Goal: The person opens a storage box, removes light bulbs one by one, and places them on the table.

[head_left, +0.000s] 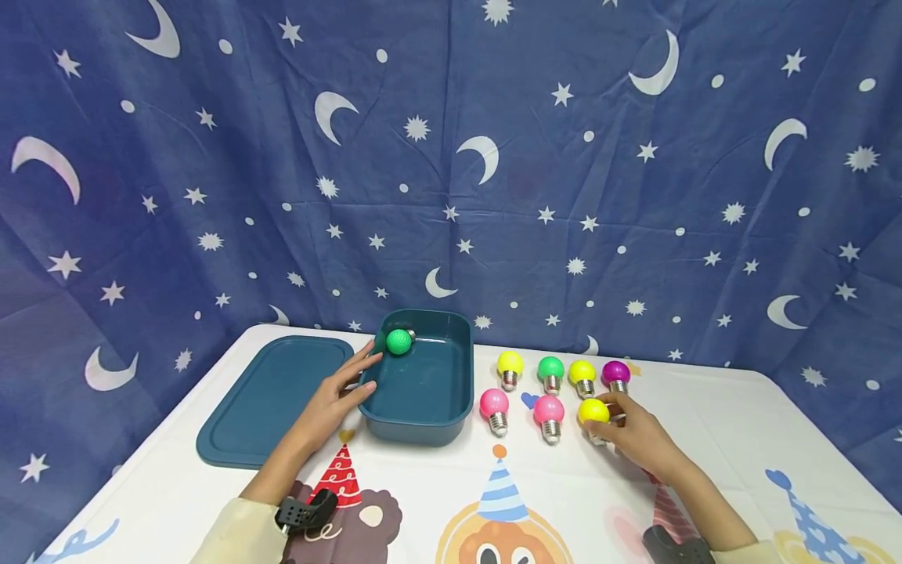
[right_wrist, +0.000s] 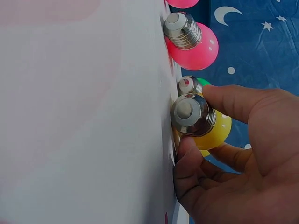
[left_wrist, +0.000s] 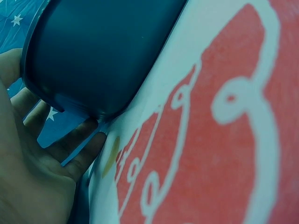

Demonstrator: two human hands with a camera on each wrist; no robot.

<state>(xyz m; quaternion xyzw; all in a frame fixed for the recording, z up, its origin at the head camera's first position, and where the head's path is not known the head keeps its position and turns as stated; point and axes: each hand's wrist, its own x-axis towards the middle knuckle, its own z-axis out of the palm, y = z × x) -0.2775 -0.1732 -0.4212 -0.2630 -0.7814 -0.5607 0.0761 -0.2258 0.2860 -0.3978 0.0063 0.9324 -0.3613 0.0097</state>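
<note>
My right hand (head_left: 637, 435) pinches a yellow light bulb (head_left: 593, 412) at the right end of the front row, thumb on one side and fingers on the other. In the right wrist view its silver screw base (right_wrist: 189, 114) faces the camera, close to the tablecloth. My left hand (head_left: 334, 401) rests against the left side of a dark teal bin (head_left: 419, 432), its fingers fairly straight and touching the rim and wall. Inside the bin, a green light bulb (head_left: 398, 341) lies in the far left corner.
Pink bulbs (head_left: 494, 403) (head_left: 549, 409) lie in the front row. Behind them are yellow bulbs (head_left: 510, 365) (head_left: 582, 372), a green bulb (head_left: 550, 368) and a purple bulb (head_left: 616, 374). A flat teal lid (head_left: 275, 399) lies left of the bin. A starry blue curtain (head_left: 451, 172) hangs behind the table.
</note>
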